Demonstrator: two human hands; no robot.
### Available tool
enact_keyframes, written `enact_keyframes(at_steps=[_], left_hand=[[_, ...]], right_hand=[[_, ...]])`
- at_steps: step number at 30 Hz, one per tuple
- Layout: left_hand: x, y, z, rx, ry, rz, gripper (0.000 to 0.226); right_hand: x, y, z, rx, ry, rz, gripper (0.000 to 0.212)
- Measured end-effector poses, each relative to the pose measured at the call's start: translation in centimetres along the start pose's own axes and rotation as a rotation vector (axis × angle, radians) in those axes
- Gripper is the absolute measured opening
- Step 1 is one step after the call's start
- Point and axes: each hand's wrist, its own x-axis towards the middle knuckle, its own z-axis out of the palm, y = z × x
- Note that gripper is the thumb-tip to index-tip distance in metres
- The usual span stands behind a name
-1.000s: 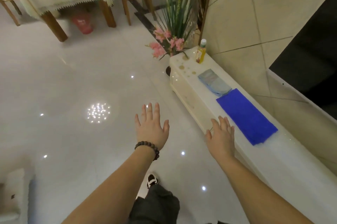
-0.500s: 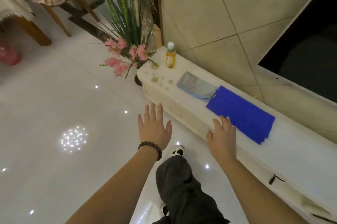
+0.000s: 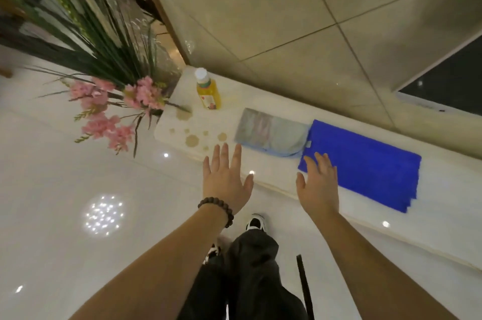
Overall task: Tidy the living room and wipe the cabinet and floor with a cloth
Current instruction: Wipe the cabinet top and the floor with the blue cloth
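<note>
I am looking at the blue cloth (image 3: 365,160) first: it is lying flat and folded on the white counter (image 3: 443,215), below the tiled wall, and everything else I am placing against it. My right hand (image 3: 317,184) is hanging over its near left corner with fingers spread and straight, gripping nothing; I cannot tell whether the fingertips are touching the fabric. My left hand (image 3: 227,179) is hovering further left of the cloth, equally open and empty, above the counter's front edge.

Just left of the cloth, touching or nearly touching it, a pale folded cloth (image 3: 271,134) is lying. Beyond that, brownish spill spots (image 3: 191,139) are sitting on the counter's end, and a yellow drink bottle (image 3: 208,92) is standing upright behind them. Furthest from the cloth, pink flowers (image 3: 114,111) are leaning over the counter's corner.

The risks I am judging from here: if I am grabbing only that corner, the folds are likely opening and the cloth trailing, possibly dragging the pale one along with it. Sweeping toward the spots, a wide stroke could be knocking the bottle over or pushing it off the end. The flower stems are crowding the spill, so a careless pass might be snagging them. Wiping outward could also be smearing liquid over the front edge onto the glossy floor (image 3: 78,215).
</note>
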Motion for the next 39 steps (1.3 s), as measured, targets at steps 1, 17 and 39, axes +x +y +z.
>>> enact_keyframes(at_steps=[1, 17, 39], left_hand=[[1.7, -0.3, 0.6, 0.022, -0.007, 0.023, 0.073], [25.7, -2.7, 12.5, 0.144, -0.028, 0.338, 0.09], [27.3, -5.2, 13.6, 0.107, -0.072, 0.438, 0.098]], right_hand=[[1.2, 0.1, 0.8, 0.005, -0.008, 0.014, 0.048], [22.3, 3.2, 11.5, -0.138, -0.075, 0.014, 0.067], [19.1, -6.0, 9.1, 0.743, 0.387, 0.186, 0.011]])
